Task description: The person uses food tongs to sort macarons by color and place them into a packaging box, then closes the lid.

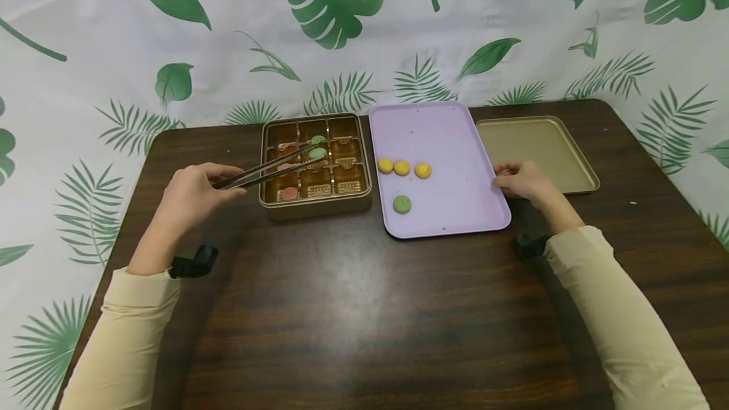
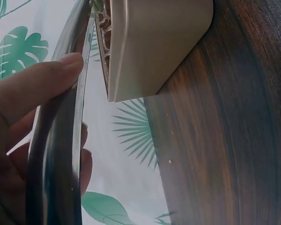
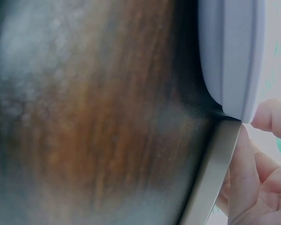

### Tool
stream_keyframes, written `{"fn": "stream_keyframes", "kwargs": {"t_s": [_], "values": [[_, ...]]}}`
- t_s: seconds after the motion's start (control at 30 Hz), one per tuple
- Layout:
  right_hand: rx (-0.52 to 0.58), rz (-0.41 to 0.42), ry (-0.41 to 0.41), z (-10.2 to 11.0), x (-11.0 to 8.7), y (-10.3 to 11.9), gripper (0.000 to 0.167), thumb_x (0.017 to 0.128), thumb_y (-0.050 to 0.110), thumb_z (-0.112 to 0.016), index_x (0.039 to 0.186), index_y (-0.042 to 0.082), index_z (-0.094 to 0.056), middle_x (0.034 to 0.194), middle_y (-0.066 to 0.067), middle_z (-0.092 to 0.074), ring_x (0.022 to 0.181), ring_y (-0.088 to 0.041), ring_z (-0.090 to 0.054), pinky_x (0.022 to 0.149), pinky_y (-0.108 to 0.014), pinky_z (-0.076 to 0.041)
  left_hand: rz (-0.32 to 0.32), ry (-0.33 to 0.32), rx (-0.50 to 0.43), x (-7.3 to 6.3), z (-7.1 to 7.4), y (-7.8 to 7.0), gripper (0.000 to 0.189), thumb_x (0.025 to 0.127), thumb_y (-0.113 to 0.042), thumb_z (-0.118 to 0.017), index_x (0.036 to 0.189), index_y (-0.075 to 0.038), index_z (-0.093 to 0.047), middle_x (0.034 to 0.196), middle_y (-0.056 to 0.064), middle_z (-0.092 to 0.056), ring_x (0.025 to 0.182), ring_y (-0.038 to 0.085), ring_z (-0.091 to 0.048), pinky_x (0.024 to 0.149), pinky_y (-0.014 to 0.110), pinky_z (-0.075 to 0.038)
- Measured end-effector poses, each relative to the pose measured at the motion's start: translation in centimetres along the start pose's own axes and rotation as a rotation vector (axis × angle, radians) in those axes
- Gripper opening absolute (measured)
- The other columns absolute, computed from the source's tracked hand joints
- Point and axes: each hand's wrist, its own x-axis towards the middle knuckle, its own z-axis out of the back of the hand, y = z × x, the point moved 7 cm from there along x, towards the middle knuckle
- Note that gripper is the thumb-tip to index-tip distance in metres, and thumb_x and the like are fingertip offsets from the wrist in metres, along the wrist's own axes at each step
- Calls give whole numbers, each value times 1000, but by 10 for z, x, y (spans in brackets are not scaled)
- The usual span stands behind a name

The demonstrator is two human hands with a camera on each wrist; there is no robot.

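1. From where I am standing, the left hand [image 1: 193, 195], left of centre in the frame, is gripping the dark tongs [image 2: 63, 164] between thumb and fingers; the right hand [image 1: 526, 182], right of centre, is pinching the right rim of the lilac tray [image 1: 455, 201]; the two hands are resting well apart, with the gold tin [image 1: 319, 209] and most of the tray lying between them.

2. The relation I am judging to matter most is lying at the tongs' tips; their long axis is running from the left hand rightward and slightly up the frame, across the tin; the tips are ending at the lower green cookie [image 1: 317, 153], just above and left of the frame's centre; whether they are squeezing it, I am not managing to tell.

3. That cookie is lying right of the left hand and a little higher in the frame, at the tin's middle column; a second green cookie [image 1: 317, 140] is sitting just above it; the left hand is lying nearer to both.

4. On the tray, three yellow cookies [image 1: 401, 167] are lying in a row toward the left rim; a darker green cookie [image 1: 402, 204] is resting below them, sitting closer to the tin than to the right hand.
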Motion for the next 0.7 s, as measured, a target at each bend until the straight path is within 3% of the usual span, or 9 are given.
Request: {"fn": "stream_keyframes", "kwargs": {"t_s": [0.37, 0.7], "values": [[1, -10, -5, 0, -1, 1, 47, 89, 8, -58, 127, -16, -44, 78, 11, -50, 67, 7, -49, 63, -9, -48, 11, 37, -5, 0, -5, -8, 45, 84, -21, -73, 124, -3, -63, 126, 25, -59, 105, 40, -59, 80, 52, -46], [4, -2, -15, 1, 0, -1, 46, 88, 7, -59, 125, -17, -45, 75, 13, -50, 65, 8, -49, 61, -9, -48, -53, 71, -19, 3, -16, -45, 46, 85, -23, -72, 128, -9, -63, 127, 19, -61, 109, 37, -59, 81, 50, -47]]}}
